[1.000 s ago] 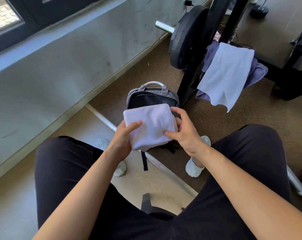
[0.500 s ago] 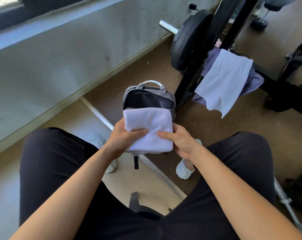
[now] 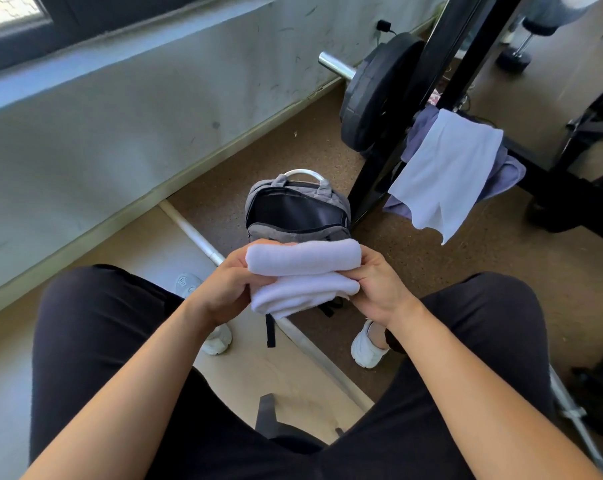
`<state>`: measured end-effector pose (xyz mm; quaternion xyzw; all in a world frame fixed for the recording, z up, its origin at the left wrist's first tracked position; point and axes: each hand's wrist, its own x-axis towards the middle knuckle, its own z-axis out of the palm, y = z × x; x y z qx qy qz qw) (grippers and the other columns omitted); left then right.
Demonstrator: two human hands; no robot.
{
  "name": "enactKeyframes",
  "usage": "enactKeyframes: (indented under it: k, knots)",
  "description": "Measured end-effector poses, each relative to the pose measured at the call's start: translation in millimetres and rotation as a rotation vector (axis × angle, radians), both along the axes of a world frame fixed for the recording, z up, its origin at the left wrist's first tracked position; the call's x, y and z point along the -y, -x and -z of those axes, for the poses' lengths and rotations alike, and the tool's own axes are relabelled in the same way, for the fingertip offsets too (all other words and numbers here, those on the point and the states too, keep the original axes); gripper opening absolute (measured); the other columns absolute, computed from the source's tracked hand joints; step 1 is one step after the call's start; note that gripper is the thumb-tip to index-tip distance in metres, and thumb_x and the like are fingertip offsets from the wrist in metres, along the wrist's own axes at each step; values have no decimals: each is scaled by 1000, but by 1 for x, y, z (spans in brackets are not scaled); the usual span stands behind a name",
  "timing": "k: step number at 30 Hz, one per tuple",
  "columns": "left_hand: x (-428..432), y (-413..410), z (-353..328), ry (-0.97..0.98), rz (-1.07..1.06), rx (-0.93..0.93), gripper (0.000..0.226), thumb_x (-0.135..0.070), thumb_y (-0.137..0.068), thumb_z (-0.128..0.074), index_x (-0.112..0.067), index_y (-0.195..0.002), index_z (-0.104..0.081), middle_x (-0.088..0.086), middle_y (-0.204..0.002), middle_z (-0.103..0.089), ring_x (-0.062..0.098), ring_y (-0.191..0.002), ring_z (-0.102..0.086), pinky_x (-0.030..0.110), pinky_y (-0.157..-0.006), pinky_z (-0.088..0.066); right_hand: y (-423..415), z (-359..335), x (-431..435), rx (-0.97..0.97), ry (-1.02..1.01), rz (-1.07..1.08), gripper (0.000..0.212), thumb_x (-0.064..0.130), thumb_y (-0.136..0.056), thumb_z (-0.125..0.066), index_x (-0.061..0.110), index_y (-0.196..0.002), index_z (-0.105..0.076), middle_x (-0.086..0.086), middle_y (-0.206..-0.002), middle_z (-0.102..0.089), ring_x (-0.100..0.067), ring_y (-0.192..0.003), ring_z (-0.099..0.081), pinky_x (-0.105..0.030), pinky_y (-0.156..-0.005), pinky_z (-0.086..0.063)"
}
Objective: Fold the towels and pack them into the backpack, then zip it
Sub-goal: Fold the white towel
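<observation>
I hold a white towel (image 3: 303, 275) folded over into a thick bundle, just above my knees. My left hand (image 3: 225, 289) pinches its left end and my right hand (image 3: 379, 289) pinches its right end. Right behind it on the floor stands a grey backpack (image 3: 294, 211), its main compartment unzipped and dark inside. Another white towel (image 3: 442, 168) hangs unfolded over a black rack bar at the right, on top of a purple towel (image 3: 511, 174). The backpack's lower front is hidden by the towel I hold.
A barbell with a black weight plate (image 3: 376, 95) rests on the black rack (image 3: 459, 64) beside the backpack. A grey wall (image 3: 120, 116) runs along the left. My white shoes (image 3: 365, 348) flank a white floor strip (image 3: 196, 233). A dumbbell (image 3: 514, 53) lies far right.
The flat folded towel has been doubled over once more into a thicker bundle and lowered a little, so the backpack's open top now shows behind it.
</observation>
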<state>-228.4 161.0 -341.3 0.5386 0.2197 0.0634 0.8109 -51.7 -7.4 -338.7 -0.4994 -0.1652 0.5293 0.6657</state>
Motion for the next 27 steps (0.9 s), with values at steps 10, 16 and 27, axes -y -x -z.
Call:
enactKeyframes:
  k: [10, 16, 27]
  knots:
    - [12, -8, 17, 218, 92, -276, 59, -56, -77, -73, -17, -121, -71, 10, -120, -75, 23, -103, -74, 37, -94, -56, -9, 10, 8, 750, 74, -53, 37, -19, -80, -59, 12, -69, -75, -5, -115, -65, -13, -112, -62, -41, -98, -53]
    - [1, -10, 22, -82, -6, -250, 53, -8, -68, -78, -10, -120, -69, 14, -111, -77, 33, -106, -73, 39, -90, -61, -25, 10, 12, 692, 234, -260, 36, -10, -80, -51, 15, -74, -76, 4, -125, -64, -10, -121, -58, -42, -107, -47]
    - [-24, -28, 23, -311, 5, -201, 51, -17, -69, -85, -22, -116, -67, 7, -107, -77, 27, -103, -73, 42, -85, -60, -31, 20, -9, 742, 242, -221, 55, 19, -82, -83, 26, -132, -60, 13, -123, -64, -3, -114, -59, -21, -93, -53]
